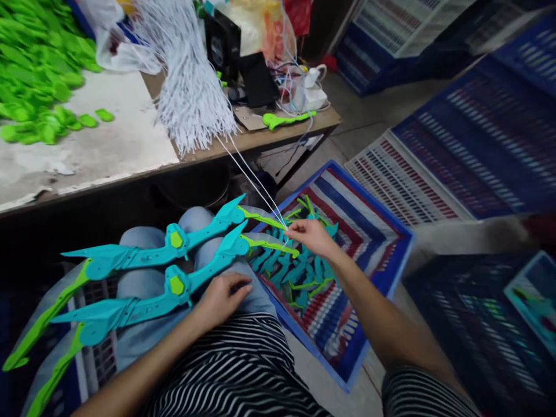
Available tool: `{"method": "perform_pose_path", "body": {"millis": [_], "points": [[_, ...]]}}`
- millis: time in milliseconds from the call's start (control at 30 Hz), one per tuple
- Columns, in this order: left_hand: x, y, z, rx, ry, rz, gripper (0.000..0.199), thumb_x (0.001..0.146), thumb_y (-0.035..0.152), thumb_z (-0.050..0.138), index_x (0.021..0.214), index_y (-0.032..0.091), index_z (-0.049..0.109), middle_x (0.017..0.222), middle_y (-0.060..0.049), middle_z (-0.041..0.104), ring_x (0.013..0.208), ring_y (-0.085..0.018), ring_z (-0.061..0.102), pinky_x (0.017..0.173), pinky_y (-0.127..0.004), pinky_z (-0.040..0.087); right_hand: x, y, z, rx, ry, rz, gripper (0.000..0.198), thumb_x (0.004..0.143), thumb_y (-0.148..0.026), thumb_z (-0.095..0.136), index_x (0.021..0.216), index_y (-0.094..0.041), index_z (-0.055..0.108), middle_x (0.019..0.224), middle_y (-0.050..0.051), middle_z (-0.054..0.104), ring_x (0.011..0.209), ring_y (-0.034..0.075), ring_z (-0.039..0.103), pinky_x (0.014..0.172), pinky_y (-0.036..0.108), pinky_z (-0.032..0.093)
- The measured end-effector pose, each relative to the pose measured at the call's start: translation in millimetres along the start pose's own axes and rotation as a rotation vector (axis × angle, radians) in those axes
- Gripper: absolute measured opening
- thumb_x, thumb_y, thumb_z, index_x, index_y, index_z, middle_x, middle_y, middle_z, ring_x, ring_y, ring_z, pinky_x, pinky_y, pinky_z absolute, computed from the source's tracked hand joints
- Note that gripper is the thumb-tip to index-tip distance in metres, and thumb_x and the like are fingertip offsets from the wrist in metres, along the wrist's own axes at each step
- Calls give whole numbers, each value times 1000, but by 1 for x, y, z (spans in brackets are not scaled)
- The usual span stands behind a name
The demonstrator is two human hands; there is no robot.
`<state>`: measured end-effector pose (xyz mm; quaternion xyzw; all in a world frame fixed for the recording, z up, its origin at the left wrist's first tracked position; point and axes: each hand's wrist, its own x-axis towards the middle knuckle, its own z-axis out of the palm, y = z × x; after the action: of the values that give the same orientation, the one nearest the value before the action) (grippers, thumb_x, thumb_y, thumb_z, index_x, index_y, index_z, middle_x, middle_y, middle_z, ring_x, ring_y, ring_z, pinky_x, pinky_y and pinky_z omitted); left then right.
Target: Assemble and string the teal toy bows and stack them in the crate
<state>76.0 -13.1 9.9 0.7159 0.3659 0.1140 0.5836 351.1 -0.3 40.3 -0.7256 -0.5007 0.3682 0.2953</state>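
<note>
Two toy bows, teal with lime-green limbs, lie side by side across my lap: an upper bow and a lower bow. My right hand is closed in a pinch on white strings at the green tip of the upper bow. The strings run back to a thick bundle of white strings hanging over the table edge. My left hand rests on my thigh just below the lower bow, thumb and fingers apart, holding nothing.
A blue crate with a striped lining, holding teal and green bows, stands at my right. Green plastic parts are heaped on the table. A lone green piece lies near cables. Stacked crates stand farther right.
</note>
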Motion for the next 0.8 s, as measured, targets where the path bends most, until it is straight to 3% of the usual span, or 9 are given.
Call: {"method": "perform_pose_path", "body": {"millis": [100, 200, 333, 467, 633, 733, 800], "points": [[33, 6, 29, -135, -131, -165, 24, 81, 25, 56, 98, 13, 68, 101, -8, 70, 94, -22, 63, 87, -31, 47, -37, 32, 2, -116, 198, -3, 24, 70, -42, 63, 62, -19, 62, 56, 0, 61, 53, 15, 55, 51, 26, 40], [61, 10, 52, -247, -133, -304, 21, 80, 22, 56, 93, 11, 68, 86, -5, 69, 80, -19, 61, 77, -28, 47, -57, 51, 9, -211, 336, -43, 20, 76, -37, 57, 67, -20, 63, 61, 2, 64, 57, 18, 58, 57, 29, 44], [84, 10, 71, -337, -84, -420, 14, 79, 19, 55, 82, 11, 66, 64, -1, 60, 61, -13, 52, 64, -25, 42, -65, 65, 15, -315, 404, -156, 23, 83, -36, 52, 69, -21, 62, 65, 3, 63, 62, 19, 59, 62, 31, 46], [92, 6, 78, -365, -70, -444, 11, 80, 15, 55, 77, 10, 65, 59, 1, 56, 57, -11, 49, 60, -23, 40, -66, 74, 18, -376, 452, -249, 25, 88, -36, 49, 72, -22, 61, 67, 3, 62, 66, 20, 59, 66, 32, 47], [102, 4, 86, -468, -63, -482, 17, 82, 10, 54, 95, 8, 64, 61, 1, 58, 57, -10, 52, 58, -21, 42, -65, 83, 27, -438, 485, -330, 23, 91, -32, 49, 75, -21, 62, 71, 4, 64, 71, 19, 60, 67, 31, 47], [112, 5, 94, -604, -113, -498, 31, 85, 7, 49, 114, 10, 59, 68, -1, 64, 58, -11, 58, 58, -21, 46, -66, 87, 34, -454, 537, -415, 21, 92, -30, 50, 77, -21, 62, 72, 4, 65, 72, 18, 61, 67, 31, 48], [119, 6, 100, -693, -159, -506, 31, 86, 6, 47, 113, 11, 60, 70, -4, 67, 58, -12, 61, 58, -21, 48, -67, 90, 38, -457, 588, -478, 19, 92, -27, 51, 78, -20, 61, 73, 4, 65, 72, 18, 60, 66, 30, 48]]}}
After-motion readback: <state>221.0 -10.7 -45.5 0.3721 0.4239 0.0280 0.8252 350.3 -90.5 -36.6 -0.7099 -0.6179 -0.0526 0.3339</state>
